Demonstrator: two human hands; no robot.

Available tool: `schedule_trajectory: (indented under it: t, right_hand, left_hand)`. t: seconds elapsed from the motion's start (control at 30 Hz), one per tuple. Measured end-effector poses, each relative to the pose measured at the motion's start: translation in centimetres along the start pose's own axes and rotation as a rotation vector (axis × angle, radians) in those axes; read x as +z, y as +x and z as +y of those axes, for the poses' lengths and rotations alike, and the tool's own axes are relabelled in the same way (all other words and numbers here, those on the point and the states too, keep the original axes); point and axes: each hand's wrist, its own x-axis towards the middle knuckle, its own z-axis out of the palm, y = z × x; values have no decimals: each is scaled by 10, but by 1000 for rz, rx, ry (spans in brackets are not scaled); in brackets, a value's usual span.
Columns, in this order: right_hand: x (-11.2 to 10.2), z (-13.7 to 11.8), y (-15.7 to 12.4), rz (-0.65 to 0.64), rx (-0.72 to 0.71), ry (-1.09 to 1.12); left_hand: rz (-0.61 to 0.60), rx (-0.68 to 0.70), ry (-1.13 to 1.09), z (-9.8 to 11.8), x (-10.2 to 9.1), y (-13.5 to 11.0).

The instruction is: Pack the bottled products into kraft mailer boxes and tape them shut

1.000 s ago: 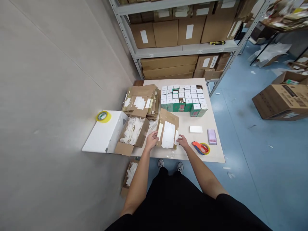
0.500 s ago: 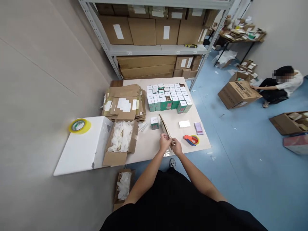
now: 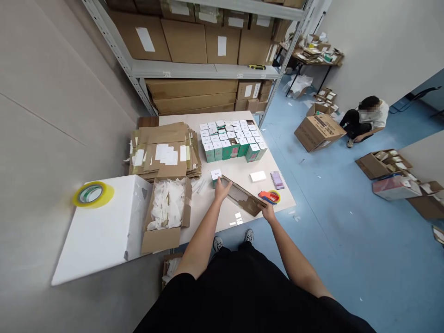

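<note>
Just below the middle of the frame, a flattened brown cardboard carton point(image 3: 242, 196) held above the pale tabletop point(image 3: 208, 210), partly sprung open into a long shallow sleeve; left hand point(image 3: 222, 188) clamped on its upper-left end, fingers wrapped over the edge; right hand point(image 3: 268, 212) closed on its lower-right corner, though too small to tell finger from finger; judged to be the squaring-up of a flat blank into a box; best done by easing the two ends toward each other to fold along the scored creases, not by wrenching one side; worth gripping near the corners rather than mid-panel, to avoid buckling the thin board; worth resting it on the bare patch of table at lower centre for support before any folding of flaps; mind the small green-and-white box point(image 3: 215, 175) just beside the left hand, easily knocked over, and the orange tape dispenser with its yellow roll point(image 3: 270, 196) just beyond the right hand, near enough to catch a swinging flap; further up the frame, a block of green-and-white boxes point(image 3: 231, 141) and, to its left, a stack of flat brown cartons point(image 3: 164, 150), both well apart from the work; at left centre, an open brown box of white paper filling point(image 3: 168, 210), near the left forearm but not touching it.
</note>
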Motion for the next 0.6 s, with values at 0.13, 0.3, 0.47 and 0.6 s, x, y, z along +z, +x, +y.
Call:
schedule_trajectory:
  t: [0.13, 0.3, 0.47, 0.6]
  right_hand:
    - [-17, -1, 11, -109, 30, 57]
    - [-33, -11, 29, -193, 36, 8]
    - [-25, -12, 50, -240, -16, 3]
    - [0, -2, 64, -216, -22, 42]
  left_hand:
    - [30, -31, 35, 5, 2, -14]
    - [130, -37, 41, 5, 2, -29]
    - [172, -88, 12, -8, -5, -43]
    - [184, -111, 8, -20, -14, -63]
